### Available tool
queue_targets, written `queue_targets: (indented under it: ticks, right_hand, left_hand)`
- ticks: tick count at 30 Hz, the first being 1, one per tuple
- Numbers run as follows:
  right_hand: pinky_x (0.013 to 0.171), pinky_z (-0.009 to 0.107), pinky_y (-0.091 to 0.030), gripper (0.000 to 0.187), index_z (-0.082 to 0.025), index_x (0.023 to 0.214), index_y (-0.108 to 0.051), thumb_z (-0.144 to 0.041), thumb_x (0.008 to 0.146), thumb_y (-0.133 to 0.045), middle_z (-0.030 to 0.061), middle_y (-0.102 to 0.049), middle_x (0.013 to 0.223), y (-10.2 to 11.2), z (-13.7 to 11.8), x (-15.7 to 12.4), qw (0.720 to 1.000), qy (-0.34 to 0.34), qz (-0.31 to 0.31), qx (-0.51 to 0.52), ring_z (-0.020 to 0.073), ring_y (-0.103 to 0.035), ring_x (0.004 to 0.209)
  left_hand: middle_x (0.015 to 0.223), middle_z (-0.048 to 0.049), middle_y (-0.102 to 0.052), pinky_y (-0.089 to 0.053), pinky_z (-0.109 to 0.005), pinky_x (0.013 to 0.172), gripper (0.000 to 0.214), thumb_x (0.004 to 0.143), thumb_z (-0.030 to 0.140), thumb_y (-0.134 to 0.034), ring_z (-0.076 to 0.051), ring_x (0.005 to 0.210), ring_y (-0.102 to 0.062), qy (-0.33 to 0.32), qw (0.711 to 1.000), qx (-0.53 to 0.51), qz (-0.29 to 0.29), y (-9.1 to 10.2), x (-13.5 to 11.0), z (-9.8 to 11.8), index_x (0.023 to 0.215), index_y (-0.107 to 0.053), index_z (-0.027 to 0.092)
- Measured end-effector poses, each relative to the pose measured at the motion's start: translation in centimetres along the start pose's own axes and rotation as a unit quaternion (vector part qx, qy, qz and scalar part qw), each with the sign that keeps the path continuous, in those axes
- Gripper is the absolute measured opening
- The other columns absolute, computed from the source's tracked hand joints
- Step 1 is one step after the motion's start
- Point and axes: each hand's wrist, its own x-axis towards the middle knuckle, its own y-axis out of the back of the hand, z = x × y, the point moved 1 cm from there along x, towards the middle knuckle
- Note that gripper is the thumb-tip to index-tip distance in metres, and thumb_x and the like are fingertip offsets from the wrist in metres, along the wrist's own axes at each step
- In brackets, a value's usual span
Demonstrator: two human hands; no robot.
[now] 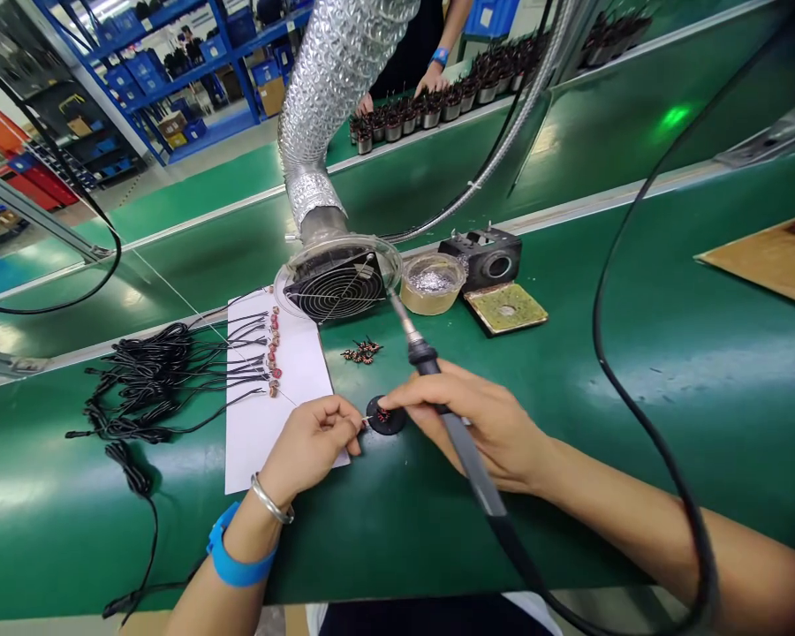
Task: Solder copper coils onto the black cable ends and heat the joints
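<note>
The right hand (487,420) is grasping a grey-and-black soldering iron (469,458) while the left hand (314,442) is pinching a tiny, half-hidden piece (366,421) beside a round black disc (387,427).

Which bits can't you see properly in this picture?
All in the head view:
Small part at the left hand: too small to make out, and the fingers cover some of it.
Black disc: the right hand hides part of it.
Soldering iron: its tip is hard to tell from the fan behind it.
Brown board: cut off by the right edge.
Co-worker: head cut off by the top edge.
</note>
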Motion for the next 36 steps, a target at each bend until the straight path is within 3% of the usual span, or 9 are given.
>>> queue_targets:
  ticks: [3,6,9,14,36]
  right_hand:
    - [0.078,0.026,-0.057,0.034,-0.027,0.124,-0.055,-0.01,0.095,-0.049,-0.0011,-0.074,0.095,1.2,-1.9,-1.0,0.997,-0.052,0.041,0.038,0.0111,-0.069,0.084]
    - [0.067,0.027,-0.057,0.037,-0.029,0.133,-0.054,-0.021,0.096,-0.053,0.0,-0.072,0.085,1.6,-2.5,-2.3,0.991,-0.104,0.075,0.033,0.0128,-0.068,0.072]
    - [0.06,0.028,-0.053,0.022,-0.027,0.114,-0.068,-0.029,0.095,-0.056,0.0031,-0.07,0.082,1.2,-1.7,-3.7,0.979,-0.159,0.127,0.027,0.0143,-0.066,0.068]
    - [0.056,0.027,-0.052,0.013,-0.024,0.096,-0.072,-0.027,0.092,-0.06,0.0027,-0.069,0.075,0.1,-0.2,-4.9,0.952,-0.232,0.194,0.053,0.0136,-0.064,0.063]
    - [0.045,0.023,-0.046,0.01,-0.023,0.092,-0.072,-0.026,0.089,-0.062,-0.002,-0.063,0.061,-0.1,-0.1,-4.6,0.946,-0.248,0.198,0.067,0.0093,-0.056,0.047]
  left_hand:
    - [0.06,0.0008,-0.063,-0.033,-0.021,0.052,0.016,0.08,0.029,-0.055,-0.008,0.05,-0.045,0.011,1.0,-0.003,-0.007,-0.1,0.5,-0.3,0.08,-0.062,0.014]
    - [0.059,0.0018,-0.061,-0.029,-0.02,0.047,0.016,0.08,0.029,-0.055,-0.006,0.046,-0.04,0.025,1.0,0.003,-0.006,-0.3,1.1,-0.3,0.08,-0.062,0.015]
    - [0.055,0.0034,-0.056,-0.031,-0.02,0.049,0.015,0.078,0.026,-0.054,-0.007,0.048,-0.042,0.028,1.0,0.004,0.002,-0.4,1.6,-0.1,0.078,-0.062,0.014]
    - [0.053,0.0048,-0.051,-0.03,-0.021,0.05,0.016,0.076,0.026,-0.053,-0.008,0.05,-0.044,0.017,1.0,0.02,-0.002,-0.3,2.1,0.2,0.076,-0.063,0.014]
    - [0.055,0.0053,-0.046,-0.029,-0.022,0.051,0.02,0.072,0.033,-0.053,-0.008,0.051,-0.039,0.029,0.999,0.029,-0.013,-0.3,2.3,0.4,0.074,-0.062,0.016]
